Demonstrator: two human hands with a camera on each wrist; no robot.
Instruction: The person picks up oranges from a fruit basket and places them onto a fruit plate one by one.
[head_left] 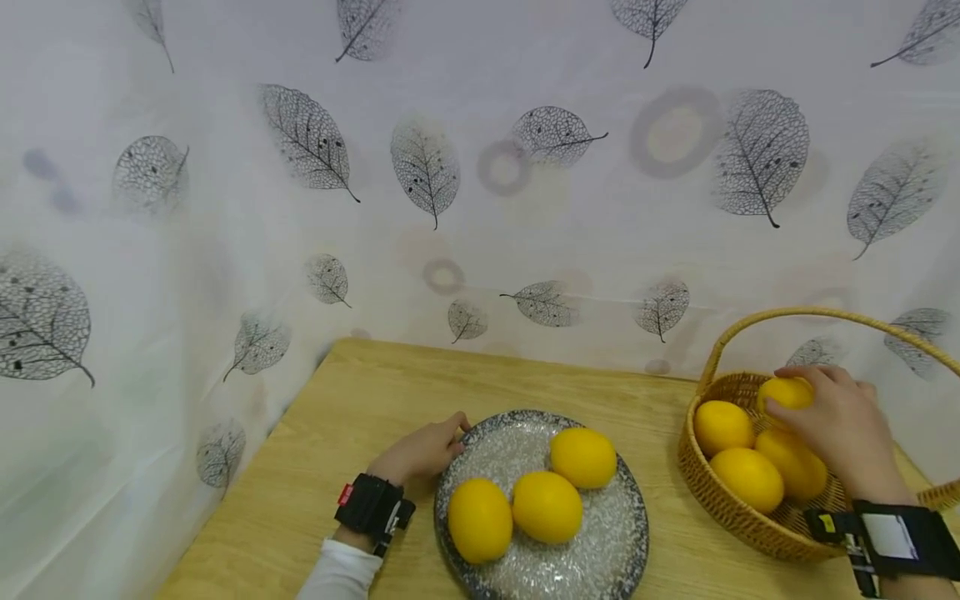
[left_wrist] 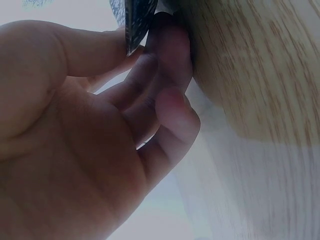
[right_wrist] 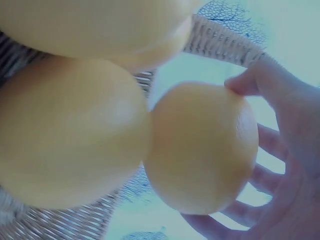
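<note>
My left hand (head_left: 422, 450) grips the left rim of a round speckled grey plate (head_left: 600, 537), thumb above and fingers curled under the edge (left_wrist: 137, 25). On the plate lie three yellow lemons, one at the left (head_left: 480, 520), one in the middle (head_left: 547, 507) and one toward the back right (head_left: 583, 457). At the far right, my right hand (head_left: 847, 429) holds another lemon (right_wrist: 202, 145) between thumb and fingers, at the back of a wicker basket (head_left: 701, 492). Several more lemons (head_left: 746, 479) sit in the basket, close beside the held one.
The basket's tall arched handle (head_left: 810, 312) rises over my right hand. Under everything is a light wooden table (head_left: 375, 383). A pale sheet (head_left: 525, 242) printed with dark leaves hangs behind the table and along its left side.
</note>
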